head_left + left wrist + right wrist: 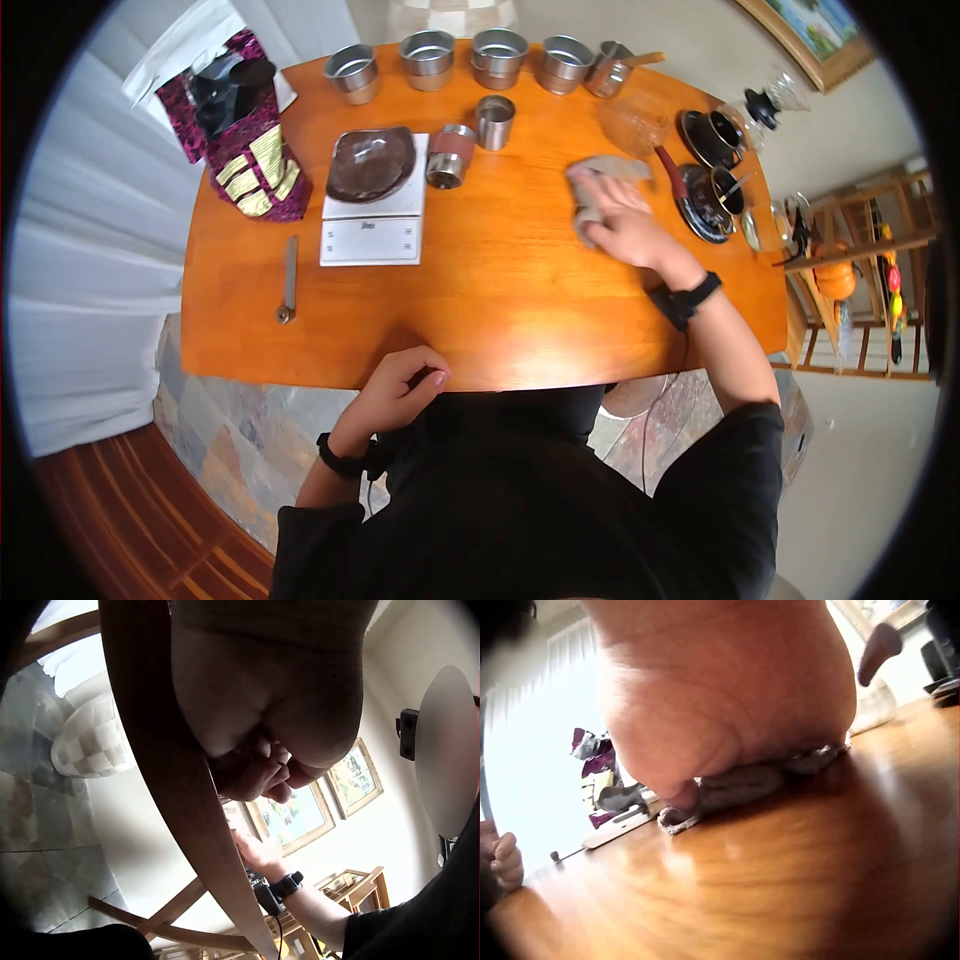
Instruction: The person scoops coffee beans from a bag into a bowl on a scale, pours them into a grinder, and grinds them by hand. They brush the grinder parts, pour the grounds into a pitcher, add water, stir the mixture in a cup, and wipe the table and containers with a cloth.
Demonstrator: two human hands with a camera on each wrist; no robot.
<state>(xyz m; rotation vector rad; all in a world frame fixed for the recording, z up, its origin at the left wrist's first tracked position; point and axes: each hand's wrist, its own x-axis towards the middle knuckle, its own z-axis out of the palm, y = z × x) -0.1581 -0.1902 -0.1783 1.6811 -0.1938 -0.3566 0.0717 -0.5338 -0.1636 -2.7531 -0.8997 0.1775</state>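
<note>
My right hand [630,228] lies with its fingers stretched out over a grey-beige cloth [622,166], pressing it on the right part of the wooden table [520,290]. From the right wrist view, the folded cloth [742,789] shows under the palm, with the thumb at its rolled edge. Beside this hand stands a dark cup [728,190] on a saucer, with a red-brown handle [670,172] reaching toward the cloth. At the table's front edge rests my left hand [400,385], loosely curled and holding nothing. The left wrist view shows its fingers bent inward, in shadow.
A white scale [370,245] bears a dark dish [365,180]. Left of it are a purple bag [285,185] and a long-handled measuring spoon [290,285]. Metal tins [428,62] line the back. Two small steel containers, a clear vessel [635,120] and another dark cup [722,128] stand nearby.
</note>
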